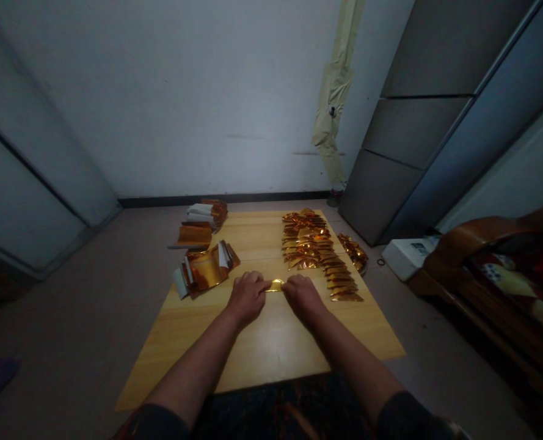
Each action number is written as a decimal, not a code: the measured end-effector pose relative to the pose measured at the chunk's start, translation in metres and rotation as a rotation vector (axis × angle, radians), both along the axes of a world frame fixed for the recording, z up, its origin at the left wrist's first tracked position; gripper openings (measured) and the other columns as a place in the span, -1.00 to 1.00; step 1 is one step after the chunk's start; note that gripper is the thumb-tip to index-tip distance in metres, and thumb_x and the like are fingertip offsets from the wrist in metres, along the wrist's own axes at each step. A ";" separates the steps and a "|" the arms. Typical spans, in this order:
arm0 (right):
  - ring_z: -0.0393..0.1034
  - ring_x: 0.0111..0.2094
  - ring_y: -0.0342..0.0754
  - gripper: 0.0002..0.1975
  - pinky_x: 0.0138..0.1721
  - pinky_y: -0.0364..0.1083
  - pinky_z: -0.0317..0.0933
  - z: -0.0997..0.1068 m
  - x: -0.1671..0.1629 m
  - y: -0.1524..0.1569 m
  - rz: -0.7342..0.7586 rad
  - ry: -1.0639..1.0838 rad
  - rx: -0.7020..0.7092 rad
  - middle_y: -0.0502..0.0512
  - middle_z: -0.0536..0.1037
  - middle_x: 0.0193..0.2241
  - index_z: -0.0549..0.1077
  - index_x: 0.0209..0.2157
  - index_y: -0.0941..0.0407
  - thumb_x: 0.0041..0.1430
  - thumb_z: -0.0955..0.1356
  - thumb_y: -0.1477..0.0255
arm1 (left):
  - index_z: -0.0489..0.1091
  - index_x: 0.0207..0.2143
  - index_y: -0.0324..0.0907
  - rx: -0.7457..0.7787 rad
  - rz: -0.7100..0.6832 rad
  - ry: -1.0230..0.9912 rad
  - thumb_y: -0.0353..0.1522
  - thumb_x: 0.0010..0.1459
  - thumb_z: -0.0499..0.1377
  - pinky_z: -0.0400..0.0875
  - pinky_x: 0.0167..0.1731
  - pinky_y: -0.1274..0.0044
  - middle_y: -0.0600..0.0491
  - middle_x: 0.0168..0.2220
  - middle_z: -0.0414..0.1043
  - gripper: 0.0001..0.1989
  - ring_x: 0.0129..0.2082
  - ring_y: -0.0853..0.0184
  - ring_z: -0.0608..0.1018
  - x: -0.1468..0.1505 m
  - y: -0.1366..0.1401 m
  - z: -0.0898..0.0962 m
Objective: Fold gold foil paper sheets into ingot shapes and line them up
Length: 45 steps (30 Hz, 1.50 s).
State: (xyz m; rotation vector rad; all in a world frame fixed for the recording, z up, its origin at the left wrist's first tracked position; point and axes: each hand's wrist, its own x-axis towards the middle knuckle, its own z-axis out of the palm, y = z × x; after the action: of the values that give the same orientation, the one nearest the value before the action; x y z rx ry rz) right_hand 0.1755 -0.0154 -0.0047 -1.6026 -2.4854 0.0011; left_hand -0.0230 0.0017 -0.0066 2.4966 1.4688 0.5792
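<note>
A small strip of shiny gold foil paper [276, 285] lies across the middle of the wooden board, held at both ends. My left hand [248, 296] is closed on its left end, thumb and fingers pressed together. At the other end my right hand [302, 297] grips it the same way. Beyond my left hand are loose curled sheets of gold foil paper [206, 269] with pale backs. To the right of my right hand, folded gold foil pieces [343, 278] stand in overlapping rows.
The wooden board [275, 354] stands close to a white wall [234, 104]. More curled sheets [207, 214] lie at its far left corner. Beyond the right edge sits a container of folded gold pieces [353, 252]. A grey refrigerator [404, 134], a white box [406, 256] and a wooden bench [482, 244] are at right.
</note>
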 end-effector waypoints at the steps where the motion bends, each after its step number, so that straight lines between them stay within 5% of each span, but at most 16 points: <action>1: 0.27 -0.24 -0.04 -0.76 -0.25 -0.11 0.00 -0.001 0.002 0.002 0.023 0.001 0.002 0.11 0.49 -0.30 0.54 -0.24 0.09 0.35 0.23 0.44 | 0.47 -0.03 0.11 -0.014 -0.019 0.006 -0.42 0.13 0.11 0.19 -0.18 0.37 0.02 -0.19 0.39 -0.61 -0.15 0.22 0.37 -0.002 0.002 0.001; 11: 0.23 -0.33 -0.05 -0.79 -0.30 -0.08 -0.02 -0.009 0.003 0.010 0.116 -0.084 0.111 0.15 0.46 -0.37 0.53 -0.31 0.20 0.27 0.24 0.56 | 0.43 -0.04 -0.03 0.112 -0.108 0.167 -0.34 0.27 0.07 0.22 -0.25 0.41 0.00 -0.19 0.42 -0.75 -0.19 0.23 0.37 -0.003 0.007 -0.005; 19: 0.20 -0.36 -0.06 -0.80 -0.33 -0.08 -0.03 -0.009 0.004 0.011 0.136 -0.065 0.148 0.13 0.44 -0.42 0.51 -0.34 0.20 0.27 0.25 0.57 | 0.44 -0.23 -0.15 0.238 -0.147 0.236 -0.37 0.33 0.00 0.26 -0.30 0.43 0.00 -0.31 0.39 -0.78 -0.29 0.26 0.37 -0.003 0.013 -0.016; 28: 0.26 -0.32 -0.04 -0.85 -0.30 -0.08 -0.03 -0.005 -0.003 0.012 0.100 -0.050 0.132 0.13 0.49 -0.37 0.50 -0.34 0.17 0.27 0.30 0.46 | 0.38 -0.34 -0.21 0.304 -0.135 0.191 -0.42 0.31 0.01 0.30 -0.29 0.45 -0.01 -0.35 0.37 -0.81 -0.31 0.27 0.36 -0.006 0.010 -0.021; 33: 0.28 -0.28 -0.07 -0.83 -0.24 -0.11 0.00 0.001 -0.005 0.008 0.063 0.128 0.135 0.11 0.51 -0.35 0.50 -0.36 0.15 0.28 0.29 0.46 | 0.39 -0.32 -0.20 0.292 -0.126 0.086 -0.40 0.32 -0.03 0.33 -0.26 0.43 -0.03 -0.34 0.38 -0.77 -0.31 0.27 0.37 -0.007 0.006 -0.010; 36: 0.31 -0.29 -0.11 -0.81 -0.25 -0.16 0.04 0.008 -0.004 0.008 -0.010 0.320 0.037 0.07 0.52 -0.35 0.50 -0.38 0.14 0.27 0.28 0.46 | 0.42 -0.23 -0.21 0.251 -0.099 -0.052 -0.39 0.32 -0.05 0.36 -0.21 0.43 -0.04 -0.33 0.39 -0.76 -0.27 0.28 0.40 -0.006 0.004 -0.002; 39: 0.36 -0.33 -0.14 -0.82 -0.33 -0.22 0.07 0.016 -0.003 0.013 -0.117 0.458 -0.206 0.02 0.55 -0.38 0.53 -0.36 0.13 0.23 0.29 0.46 | 0.44 -0.14 -0.20 0.162 -0.062 -0.189 -0.41 0.29 -0.05 0.38 -0.20 0.46 -0.03 -0.29 0.44 -0.73 -0.24 0.30 0.45 -0.004 0.005 -0.001; 42: 0.41 -0.32 -0.13 -0.82 -0.37 -0.24 0.08 0.024 -0.004 0.017 -0.232 0.461 -0.398 -0.01 0.59 -0.38 0.58 -0.33 0.11 0.18 0.31 0.43 | 0.46 -0.11 -0.17 0.040 -0.007 -0.246 -0.44 0.26 -0.03 0.38 -0.15 0.49 -0.01 -0.22 0.51 -0.71 -0.17 0.32 0.49 -0.002 0.006 -0.005; 45: 0.43 -0.31 -0.11 -0.81 -0.41 -0.22 0.04 0.031 -0.009 0.016 -0.355 0.370 -0.442 0.01 0.62 -0.36 0.60 -0.31 0.07 0.12 0.33 0.40 | 0.45 -0.12 -0.16 -0.052 0.047 -0.175 -0.45 0.24 0.00 0.34 -0.10 0.48 0.01 -0.16 0.53 -0.73 -0.13 0.31 0.50 0.000 0.007 -0.008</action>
State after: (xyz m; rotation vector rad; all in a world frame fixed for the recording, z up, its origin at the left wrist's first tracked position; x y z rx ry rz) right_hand 0.1669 0.0004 0.0258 -1.9690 -1.9818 0.7690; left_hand -0.0233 0.0086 -0.0147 2.3123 1.4611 0.7380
